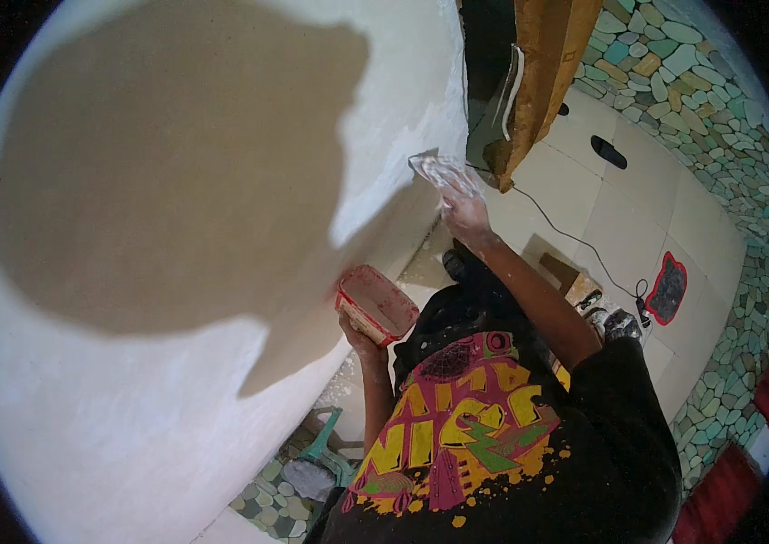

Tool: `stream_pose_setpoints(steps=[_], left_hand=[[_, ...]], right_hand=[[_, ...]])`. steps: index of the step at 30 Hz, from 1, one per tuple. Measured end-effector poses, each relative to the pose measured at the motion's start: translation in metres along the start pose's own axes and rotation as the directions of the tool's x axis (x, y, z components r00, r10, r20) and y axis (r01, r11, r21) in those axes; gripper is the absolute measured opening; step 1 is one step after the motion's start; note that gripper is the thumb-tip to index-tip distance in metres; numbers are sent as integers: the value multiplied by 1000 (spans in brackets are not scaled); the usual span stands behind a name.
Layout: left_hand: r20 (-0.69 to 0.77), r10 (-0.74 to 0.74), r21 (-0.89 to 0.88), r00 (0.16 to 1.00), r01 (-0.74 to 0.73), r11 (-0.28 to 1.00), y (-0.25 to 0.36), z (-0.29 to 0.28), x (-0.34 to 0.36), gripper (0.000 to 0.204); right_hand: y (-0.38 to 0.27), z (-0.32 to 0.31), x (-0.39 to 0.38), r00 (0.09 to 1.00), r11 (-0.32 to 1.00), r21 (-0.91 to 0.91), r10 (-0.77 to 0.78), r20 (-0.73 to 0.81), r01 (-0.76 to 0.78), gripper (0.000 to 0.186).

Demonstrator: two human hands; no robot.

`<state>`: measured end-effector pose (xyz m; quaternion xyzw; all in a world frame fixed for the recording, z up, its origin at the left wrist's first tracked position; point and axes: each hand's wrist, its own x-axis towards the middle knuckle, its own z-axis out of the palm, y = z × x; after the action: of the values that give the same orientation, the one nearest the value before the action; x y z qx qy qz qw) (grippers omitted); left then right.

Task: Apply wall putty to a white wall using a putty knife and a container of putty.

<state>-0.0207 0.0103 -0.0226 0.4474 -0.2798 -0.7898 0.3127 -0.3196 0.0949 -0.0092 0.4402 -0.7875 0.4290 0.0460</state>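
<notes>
My right hand (462,204), its fingers coated in white paste, is closed on a flat scraper (423,161) held against the white wall (149,435) near its right edge. The hand hides much of the tool. Lower and to the left, my left hand (359,331) grips a rectangular red-rimmed plastic tub (378,299) from its left side and below, with pale paste smeared inside. My shadow covers much of the wall. My dark printed shirt fills the lower middle of the view.
Brown cardboard (534,91) stands beside the wall edge. On the tiled floor (638,208) lie a black slipper (608,151), a cable, a red-edged mat (667,288) and stained items (584,295). A green plastic stool (326,444) is low left. Pebble paving (729,127) borders the floor.
</notes>
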Motion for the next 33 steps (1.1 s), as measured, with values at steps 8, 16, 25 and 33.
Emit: stream_pose_setpoints(steps=[8, 16, 25, 33], left_hand=[[43, -150, 172, 988, 141, 975, 3, 10, 3, 70], [52, -124, 138, 991, 115, 984, 3, 6, -3, 67], [33, -169, 119, 985, 164, 979, 8, 5, -8, 67], [58, -193, 41, 980, 191, 981, 5, -9, -8, 70]], right_hand=[[18, -36, 48, 857, 585, 781, 498, -133, -219, 39], [-25, -44, 49, 907, 786, 594, 363, -216, -173, 33], [-62, -59, 20, 991, 869, 484, 133, -21, -106, 47], [-33, -45, 15, 922, 881, 453, 283, -265, -140, 44]])
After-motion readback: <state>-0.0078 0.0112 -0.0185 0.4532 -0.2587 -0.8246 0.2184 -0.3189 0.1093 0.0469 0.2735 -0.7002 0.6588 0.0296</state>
